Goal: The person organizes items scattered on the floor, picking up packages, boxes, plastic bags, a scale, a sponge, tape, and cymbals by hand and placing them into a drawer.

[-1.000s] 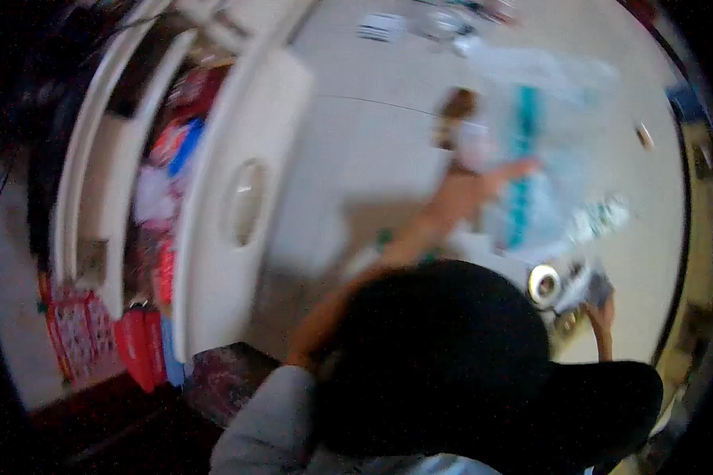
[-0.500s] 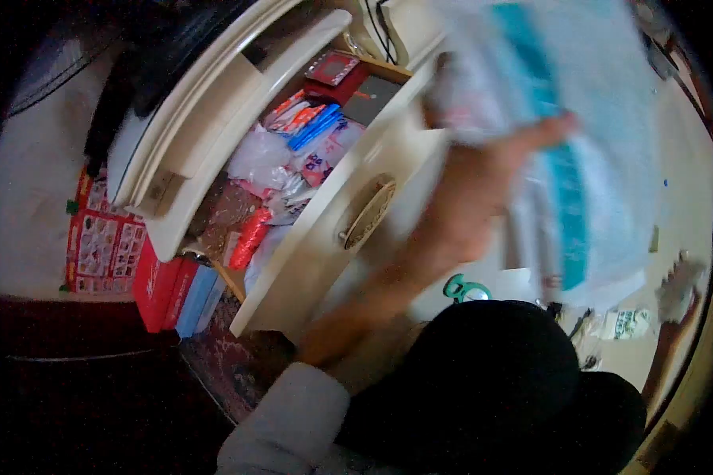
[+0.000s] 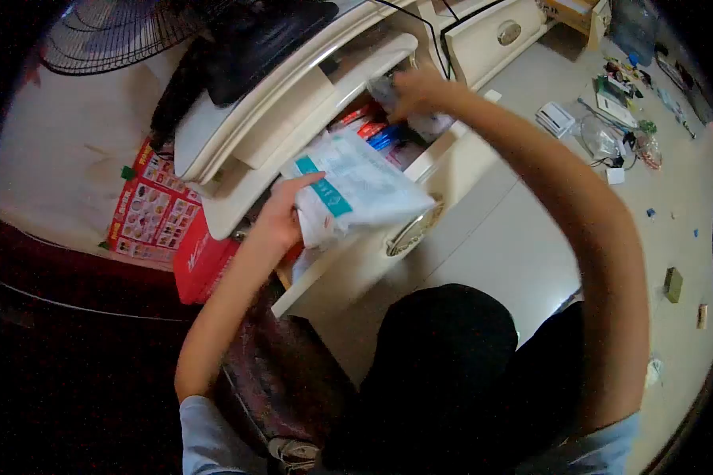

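Observation:
My left hand (image 3: 284, 212) grips the near end of a white plastic packet (image 3: 372, 190) with a teal stripe, its thumb and fingers closed on it. The packet lies tilted over the open drawer (image 3: 348, 265) and hides much of what is inside. At the drawer's far end, my right hand (image 3: 421, 91) reaches in from above, its fingers bent around a crumpled, greyish clear plastic bag (image 3: 384, 93); blur softens its outline. Between the hands, blue packets (image 3: 386, 137) and orange-red packets (image 3: 370, 128) show in the drawer.
A red box (image 3: 202, 261) stands beside the drawer, near a red printed poster (image 3: 152, 207). A fan (image 3: 115, 36) is at upper left. Another cream drawer (image 3: 499, 39) stands beyond. Scattered small items, including a white box (image 3: 555, 119) and a green block (image 3: 672, 285), lie on the floor.
The packet has moved from the upper right to above the drawer, still in my left hand. My right hand has come into view at the drawer's far end. The view has shifted.

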### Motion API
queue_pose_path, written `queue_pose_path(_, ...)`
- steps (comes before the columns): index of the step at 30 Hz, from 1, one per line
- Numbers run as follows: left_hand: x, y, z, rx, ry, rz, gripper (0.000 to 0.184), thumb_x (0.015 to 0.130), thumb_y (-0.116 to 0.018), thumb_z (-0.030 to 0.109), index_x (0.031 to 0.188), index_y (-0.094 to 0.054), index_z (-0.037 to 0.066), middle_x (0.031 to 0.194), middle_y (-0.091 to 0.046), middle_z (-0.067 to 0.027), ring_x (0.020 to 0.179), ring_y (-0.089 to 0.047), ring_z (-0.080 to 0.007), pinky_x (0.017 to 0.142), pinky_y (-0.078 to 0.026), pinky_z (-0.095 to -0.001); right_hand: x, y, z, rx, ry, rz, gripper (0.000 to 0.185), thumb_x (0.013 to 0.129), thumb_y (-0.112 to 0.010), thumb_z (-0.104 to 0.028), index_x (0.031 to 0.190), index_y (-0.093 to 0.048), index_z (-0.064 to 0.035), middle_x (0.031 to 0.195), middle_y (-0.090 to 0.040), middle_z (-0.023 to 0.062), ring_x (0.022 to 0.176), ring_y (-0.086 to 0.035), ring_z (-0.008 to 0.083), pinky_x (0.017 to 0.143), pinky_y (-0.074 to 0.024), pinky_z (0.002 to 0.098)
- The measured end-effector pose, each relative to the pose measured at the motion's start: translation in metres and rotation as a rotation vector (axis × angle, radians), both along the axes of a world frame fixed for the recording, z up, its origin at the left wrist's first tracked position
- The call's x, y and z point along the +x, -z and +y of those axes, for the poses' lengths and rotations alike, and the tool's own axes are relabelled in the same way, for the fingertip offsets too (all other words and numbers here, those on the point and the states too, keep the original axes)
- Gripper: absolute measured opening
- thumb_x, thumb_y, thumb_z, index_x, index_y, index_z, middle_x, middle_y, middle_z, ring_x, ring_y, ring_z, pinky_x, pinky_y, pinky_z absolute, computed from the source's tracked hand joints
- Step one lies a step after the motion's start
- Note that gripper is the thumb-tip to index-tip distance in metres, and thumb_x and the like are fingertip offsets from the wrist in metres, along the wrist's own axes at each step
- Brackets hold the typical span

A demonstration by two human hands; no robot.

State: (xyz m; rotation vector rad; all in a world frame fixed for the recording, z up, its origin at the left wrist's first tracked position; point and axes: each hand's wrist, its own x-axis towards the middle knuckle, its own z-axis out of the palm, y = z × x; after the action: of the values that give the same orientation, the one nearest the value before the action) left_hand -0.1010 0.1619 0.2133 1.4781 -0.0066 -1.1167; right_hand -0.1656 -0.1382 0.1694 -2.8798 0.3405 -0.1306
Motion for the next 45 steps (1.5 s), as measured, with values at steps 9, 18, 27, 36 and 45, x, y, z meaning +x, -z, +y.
queue_pose_path(9, 0.007, 0.039, -0.049, -0.291, 0.205, -0.473, 0.032, 0.082, -0.065, 0.011, 0.111, -0.054, 0.001, 0.105, -0.063, -0.0149, 0.095, -0.063, -0.0302, 0.08, -0.054, -0.046, 0.005, 0.043, 0.004, 0.155, 0.033, 0.008, 0.091, 0.065, -0.069, -0.046, 0.137, -0.032, -0.004, 0.105, -0.06, 0.0265, 0.098, -0.06, 0.0384, 0.085, -0.0476, 0.0439)
queue_pose_path(18, 0.032, 0.077, -0.067, -0.335, -0.03, -0.241, 0.035, 0.082, -0.065, 0.017, 0.114, -0.054, 0.005, 0.113, -0.061, -0.0124, 0.104, -0.059, -0.0293, 0.092, -0.047, -0.0454, -0.025, 0.023, 0.007, 0.151, -0.04, -0.404, 0.053, 0.082, -0.062, -0.039, 0.125, -0.051, -0.0103, 0.118, -0.051, 0.0219, 0.111, -0.05, 0.0373, 0.092, -0.0429, 0.0422)
queue_pose_path(27, 0.043, 0.082, -0.093, -0.19, -0.192, -0.069, 0.034, 0.084, -0.064, 0.024, 0.113, -0.055, 0.008, 0.111, -0.061, -0.0123, 0.1, -0.06, -0.0284, 0.086, -0.049, -0.0439, -0.001, 0.029, 0.069, 0.246, -0.254, 0.161, 0.072, 0.082, -0.056, -0.053, 0.145, -0.029, -0.0303, 0.14, -0.035, 0.018, 0.127, -0.037, 0.0408, 0.105, -0.0312, 0.0481)
queue_pose_path(36, 0.0, 0.028, -0.047, -0.124, 0.068, -0.409, 0.038, 0.081, -0.066, 0.017, 0.111, -0.049, 0.001, 0.121, -0.048, -0.0136, 0.11, -0.051, -0.0293, 0.093, -0.044, -0.0435, -0.006, 0.025, 0.074, 0.204, -0.162, 0.197, 0.075, 0.081, -0.055, -0.052, 0.146, -0.025, -0.032, 0.148, -0.027, 0.0182, 0.133, -0.029, 0.0423, 0.107, -0.0287, 0.0499)
queue_pose_path(45, -0.019, 0.03, -0.008, -0.163, 0.044, -0.45, 0.049, 0.086, -0.059, 0.02, 0.13, -0.047, 0.003, 0.108, -0.056, -0.0059, 0.107, -0.051, -0.0172, 0.096, -0.043, -0.0347, -0.001, 0.021, 0.057, 0.124, -0.192, 0.082, 0.07, 0.086, -0.048, -0.053, 0.147, -0.023, -0.0285, 0.149, -0.024, 0.0156, 0.134, -0.025, 0.0427, 0.108, -0.0254, 0.0539)
